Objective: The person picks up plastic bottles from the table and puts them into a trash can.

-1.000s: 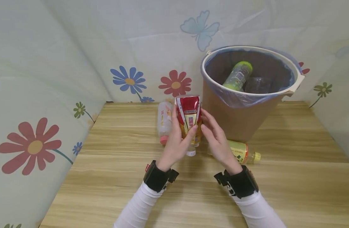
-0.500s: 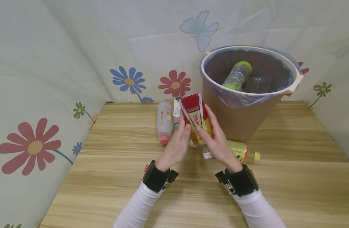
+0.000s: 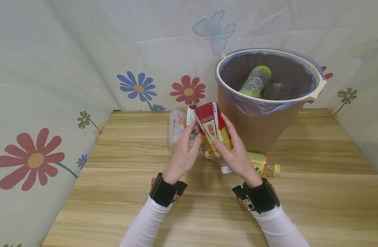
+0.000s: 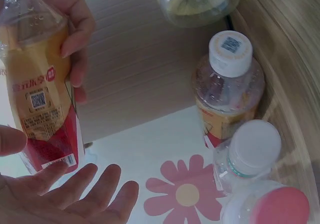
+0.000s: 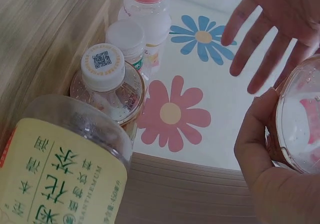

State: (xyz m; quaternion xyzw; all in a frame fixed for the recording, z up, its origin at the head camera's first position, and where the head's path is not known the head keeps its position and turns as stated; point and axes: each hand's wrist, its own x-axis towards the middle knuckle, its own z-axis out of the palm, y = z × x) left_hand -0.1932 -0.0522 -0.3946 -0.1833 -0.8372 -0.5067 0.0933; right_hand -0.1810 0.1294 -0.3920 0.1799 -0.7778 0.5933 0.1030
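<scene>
My right hand (image 3: 237, 156) grips a bottle with a red and yellow label (image 3: 211, 125), thumb across its front, the white cap pointing down toward me. In the left wrist view the same bottle (image 4: 42, 98) is held by the right hand's curled fingers. My left hand (image 3: 183, 151) is beside the bottle's left side; its fingers are spread and relaxed in the left wrist view (image 4: 75, 194) and in the right wrist view (image 5: 280, 33). Behind the held bottle, another bottle with a white cap (image 4: 230, 56) lies on the table.
A lined bin (image 3: 247, 127) at the back right contains a green bottle (image 3: 256, 81) and a clear container. A yellow-labelled bottle (image 3: 258, 163) lies before it. Left of the hands lie a pink-capped bottle (image 3: 176, 127) and a clear bottle with a green mark (image 3: 193, 134).
The red and yellow bottle has tilted and shifted slightly right into my right hand's grip. My left hand has let go of it and moved a little left.
</scene>
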